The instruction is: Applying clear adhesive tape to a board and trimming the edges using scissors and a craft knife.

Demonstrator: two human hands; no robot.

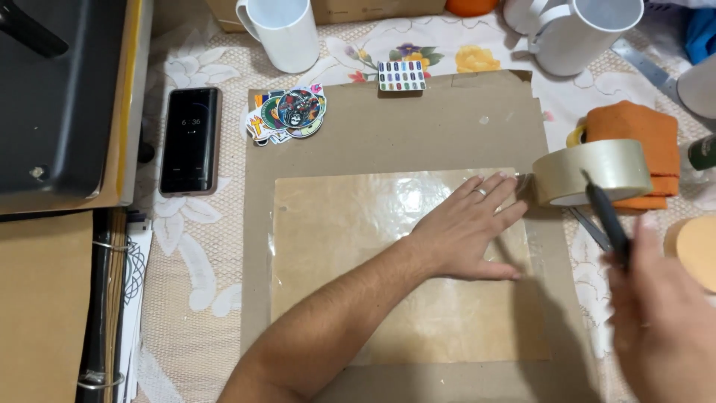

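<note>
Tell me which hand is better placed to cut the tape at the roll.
Right, probably. The right hand holds a dark tool whose tip is by the tape roll. The left hand lies flat on the taped sheet, pinning it.

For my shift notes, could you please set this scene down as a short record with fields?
left hand: left hand pressed flat on the glossy taped sheet, fingertips near the tape roll
right hand: right hand, blurred, holding a dark slim tool by the roll
work surface: brown cardboard over a floral tablecloth
nearby: phone, stickers, white mugs, folded orange cloth
</note>
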